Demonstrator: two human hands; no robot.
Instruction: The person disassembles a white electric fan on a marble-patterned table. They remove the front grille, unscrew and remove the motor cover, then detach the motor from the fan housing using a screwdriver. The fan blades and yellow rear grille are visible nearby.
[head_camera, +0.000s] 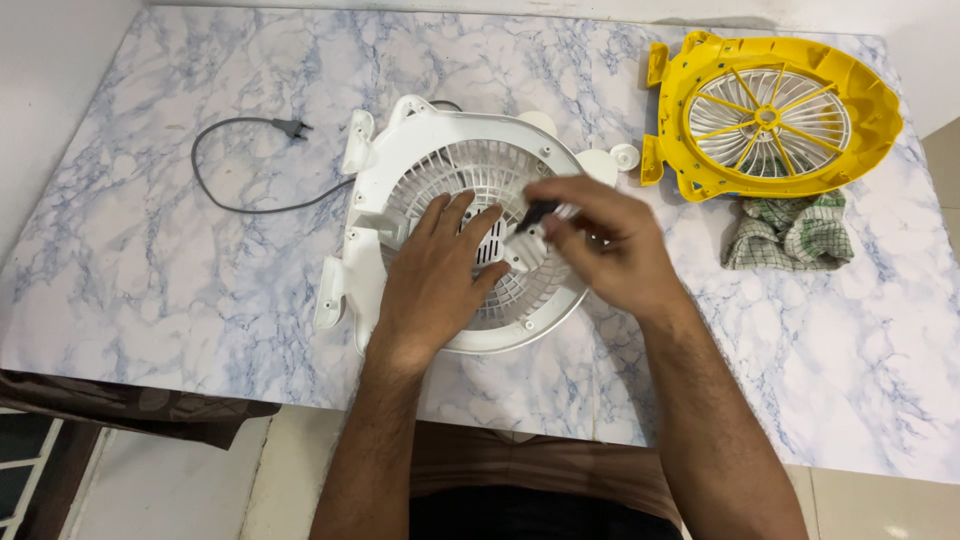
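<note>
Pinching a dark tool (537, 213) in our right hand (610, 245), left hand (440, 265) flat on the grille (470, 165): we risk slipping and cracking ribs.

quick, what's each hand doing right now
Left hand: open, flat on the white fan housing.
Right hand: closed, pinching a small dark-handled tool.

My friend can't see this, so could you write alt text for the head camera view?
The left hand presses on a white fan housing while the right hand holds a dark tool over it. A yellow fan housing and checked cloth lie nearby.
</note>
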